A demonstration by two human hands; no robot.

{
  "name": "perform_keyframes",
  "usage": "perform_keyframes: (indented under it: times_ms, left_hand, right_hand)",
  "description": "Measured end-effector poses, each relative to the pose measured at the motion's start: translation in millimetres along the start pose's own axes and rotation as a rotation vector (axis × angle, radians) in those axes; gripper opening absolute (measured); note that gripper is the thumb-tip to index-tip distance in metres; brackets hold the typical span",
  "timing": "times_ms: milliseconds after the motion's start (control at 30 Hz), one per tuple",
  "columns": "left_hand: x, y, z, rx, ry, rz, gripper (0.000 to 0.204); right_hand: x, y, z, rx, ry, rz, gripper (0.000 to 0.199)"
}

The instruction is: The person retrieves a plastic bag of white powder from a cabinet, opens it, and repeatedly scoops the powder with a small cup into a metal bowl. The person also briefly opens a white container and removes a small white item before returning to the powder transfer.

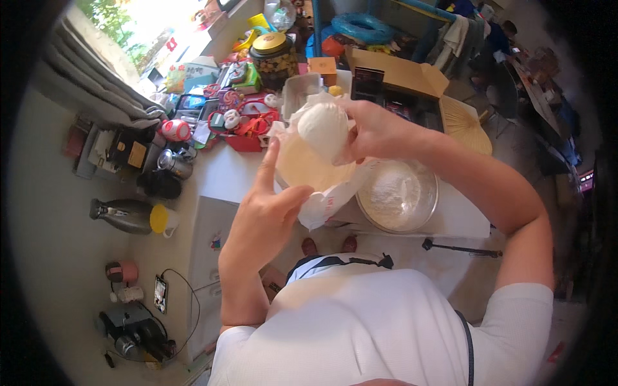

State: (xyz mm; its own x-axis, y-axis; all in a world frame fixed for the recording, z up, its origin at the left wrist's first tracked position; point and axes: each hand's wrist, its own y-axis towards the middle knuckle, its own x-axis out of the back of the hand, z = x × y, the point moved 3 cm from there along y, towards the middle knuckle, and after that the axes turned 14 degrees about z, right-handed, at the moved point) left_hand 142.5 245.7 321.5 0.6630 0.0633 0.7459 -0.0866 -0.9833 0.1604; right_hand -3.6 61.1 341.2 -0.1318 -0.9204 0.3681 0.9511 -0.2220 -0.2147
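Note:
My left hand [261,209] is at the near left side of an open white plastic bag [322,206], its index finger stretched along the rim and its thumb across the near edge. Pale powder, like flour [306,164], shows inside the bag. My right hand [373,132] reaches in from the right and is closed on a white rounded scoop [322,125] over the bag's mouth. Whether the scoop's pale top is its own surface or heaped powder is hard to tell. Just right of the bag, a round metal bowl [389,222] holds white powder.
Behind the bag stand a clear plastic container [299,90], a large jar with a yellow lid [270,48] and an open cardboard box [402,71]. Red toys and small items [248,128] crowd the back left. A woven fan [467,125] lies at the right.

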Motion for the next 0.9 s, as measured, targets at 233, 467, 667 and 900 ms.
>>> perform_keyframes:
  times_ms: [233, 467, 667, 900]
  left_hand:
    - [-1.2, 0.6, 6.5, -0.087, 0.164, -0.06, 0.023]
    - [-1.8, 5.4, 0.1, -0.078, 0.082, -0.035, 0.023]
    - [-2.4, 5.3, 0.7, -0.025, 0.034, -0.007, 0.027]
    - [-2.4, 5.7, -0.1, -0.006, 0.074, -0.001, 0.028]
  right_hand:
    - [32.7, -62.1, 5.1, 0.004, -0.126, -0.229, 0.049]
    - [31.3, -142.7, -79.9, -0.227, -0.024, -0.349, 0.053]
    - [-12.0, -139.1, -211.7, -0.574, -0.084, -0.216, 0.058]
    - [-29.6, -104.3, -258.7, -0.714, -0.615, -0.164, 0.055]
